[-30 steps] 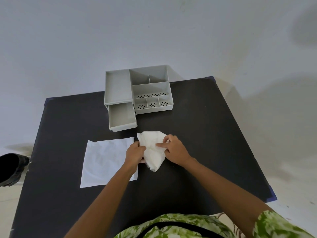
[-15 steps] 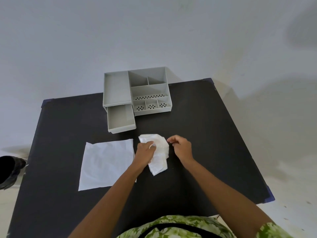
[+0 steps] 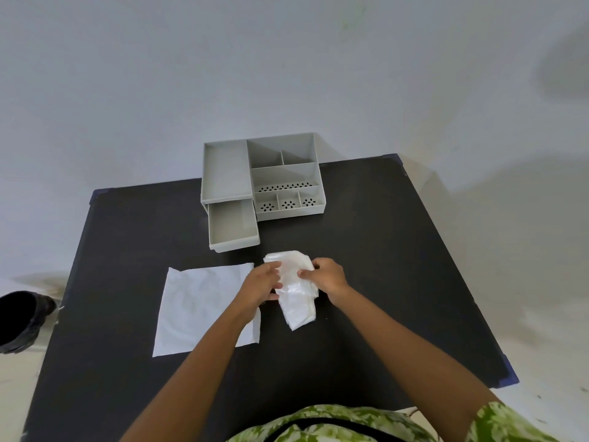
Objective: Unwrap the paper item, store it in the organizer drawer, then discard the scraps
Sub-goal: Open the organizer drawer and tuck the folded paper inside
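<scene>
A crumpled white paper bundle (image 3: 294, 295) lies on the black table (image 3: 382, 266) in front of me. My left hand (image 3: 263, 283) grips its left side and my right hand (image 3: 325, 275) pinches its right side near the top. What the wrapping holds is hidden. A flat white paper sheet (image 3: 197, 307) lies to the left, partly under my left forearm. The grey organizer (image 3: 261, 180) stands at the table's far edge, its drawer (image 3: 232, 228) pulled open toward me with nothing inside.
A dark round bin (image 3: 19, 320) sits on the floor off the table's left edge. A pale wall rises behind the organizer. The table's right edge and blue corner (image 3: 506, 378) lie to my right.
My right hand, which had lifted off the bundle half a second ago, has come back onto its right side. My left hand has shifted slightly on the paper.
</scene>
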